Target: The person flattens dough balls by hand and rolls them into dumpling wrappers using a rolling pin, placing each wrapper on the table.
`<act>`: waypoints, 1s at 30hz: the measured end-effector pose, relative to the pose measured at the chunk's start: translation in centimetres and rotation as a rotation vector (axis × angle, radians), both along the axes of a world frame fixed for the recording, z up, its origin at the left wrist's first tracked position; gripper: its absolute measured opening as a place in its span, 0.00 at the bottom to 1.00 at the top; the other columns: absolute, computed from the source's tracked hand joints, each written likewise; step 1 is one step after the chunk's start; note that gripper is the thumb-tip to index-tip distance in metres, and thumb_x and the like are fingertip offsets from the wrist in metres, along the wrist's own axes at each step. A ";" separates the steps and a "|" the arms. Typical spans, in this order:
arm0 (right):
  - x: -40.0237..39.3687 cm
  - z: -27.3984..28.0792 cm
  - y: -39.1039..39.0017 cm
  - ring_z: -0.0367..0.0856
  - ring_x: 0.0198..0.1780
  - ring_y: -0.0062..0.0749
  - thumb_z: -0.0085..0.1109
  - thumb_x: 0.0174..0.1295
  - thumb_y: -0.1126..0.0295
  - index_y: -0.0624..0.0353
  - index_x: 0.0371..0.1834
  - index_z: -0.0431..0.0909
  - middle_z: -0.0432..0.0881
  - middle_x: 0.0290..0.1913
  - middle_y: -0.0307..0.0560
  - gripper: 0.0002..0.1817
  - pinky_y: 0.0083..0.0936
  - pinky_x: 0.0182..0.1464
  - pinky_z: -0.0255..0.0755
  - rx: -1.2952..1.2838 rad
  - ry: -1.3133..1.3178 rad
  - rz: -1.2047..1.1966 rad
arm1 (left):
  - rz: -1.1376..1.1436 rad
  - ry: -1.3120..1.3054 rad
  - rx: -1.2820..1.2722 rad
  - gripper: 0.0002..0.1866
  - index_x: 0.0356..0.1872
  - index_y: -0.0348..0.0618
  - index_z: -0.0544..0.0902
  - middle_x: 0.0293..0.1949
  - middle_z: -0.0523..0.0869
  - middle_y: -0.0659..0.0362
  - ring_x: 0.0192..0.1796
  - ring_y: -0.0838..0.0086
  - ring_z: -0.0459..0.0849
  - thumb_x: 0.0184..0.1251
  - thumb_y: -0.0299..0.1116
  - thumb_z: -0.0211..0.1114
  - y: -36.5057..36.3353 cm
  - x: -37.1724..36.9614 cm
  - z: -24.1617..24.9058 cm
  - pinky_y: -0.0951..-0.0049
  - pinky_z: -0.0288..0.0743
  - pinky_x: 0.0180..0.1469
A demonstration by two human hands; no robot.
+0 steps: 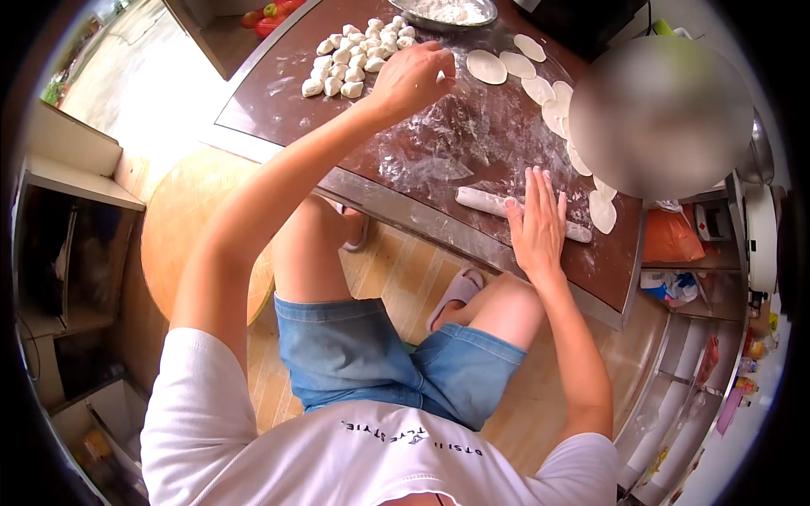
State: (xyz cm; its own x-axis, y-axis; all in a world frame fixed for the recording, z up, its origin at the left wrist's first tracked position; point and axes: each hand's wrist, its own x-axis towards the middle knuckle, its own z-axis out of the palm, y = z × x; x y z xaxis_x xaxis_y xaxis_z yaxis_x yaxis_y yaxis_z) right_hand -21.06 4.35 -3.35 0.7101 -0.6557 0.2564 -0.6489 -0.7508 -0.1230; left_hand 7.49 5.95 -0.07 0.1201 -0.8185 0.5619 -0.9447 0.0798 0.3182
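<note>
My left hand is raised over the brown table, beside a cluster of small dough pieces. Its fingers are bent together, and what they hold, if anything, is hidden. Flat on a floury rolling pin rests my right hand, its fingers stretched out. The pin lies near the table's front edge. Several thin round dough wrappers lie along the right side, some overlapping, down to a wrapper close to the pin's right end.
A metal bowl of flour stands at the far edge of the floured table. A large blurred patch covers the upper right. Shelves with bags stand at right, a round wooden stool or tabletop at left.
</note>
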 end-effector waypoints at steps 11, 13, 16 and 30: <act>0.1 -0.4 -0.2 0.58 0.68 0.48 0.41 0.66 0.51 0.67 0.62 0.64 0.63 0.65 0.60 0.31 0.49 0.68 0.46 -0.037 -0.058 0.014 | -0.389 -0.113 0.218 0.06 0.33 0.39 0.79 0.39 0.84 0.55 0.39 0.69 0.83 0.54 0.28 0.63 6.1 -1.6 -1.8 0.70 0.79 0.39; 0.0 -0.5 -0.2 0.59 0.68 0.48 0.41 0.66 0.51 0.67 0.61 0.65 0.64 0.64 0.60 0.31 0.48 0.68 0.46 -0.043 -0.060 0.016 | -0.305 0.251 0.351 0.06 0.34 0.39 0.79 0.32 0.85 0.55 0.32 0.69 0.83 0.56 0.28 0.63 4.7 -3.2 -0.8 0.71 0.78 0.36; 0.0 -0.5 -0.2 0.59 0.67 0.48 0.41 0.66 0.51 0.66 0.61 0.65 0.64 0.64 0.60 0.30 0.48 0.68 0.47 -0.046 -0.050 0.010 | -0.324 0.532 0.481 0.06 0.33 0.39 0.80 0.28 0.84 0.54 0.28 0.73 0.82 0.58 0.30 0.62 0.3 -2.9 -0.6 0.72 0.76 0.32; -0.2 -0.4 0.6 0.62 0.66 0.48 0.42 0.66 0.54 0.65 0.60 0.66 0.66 0.63 0.61 0.28 0.49 0.67 0.48 -0.026 -0.060 0.033 | -0.397 0.372 0.400 0.06 0.28 0.40 0.80 0.29 0.83 0.52 0.35 0.61 0.82 0.49 0.29 0.60 -0.7 -6.2 -3.3 0.65 0.75 0.39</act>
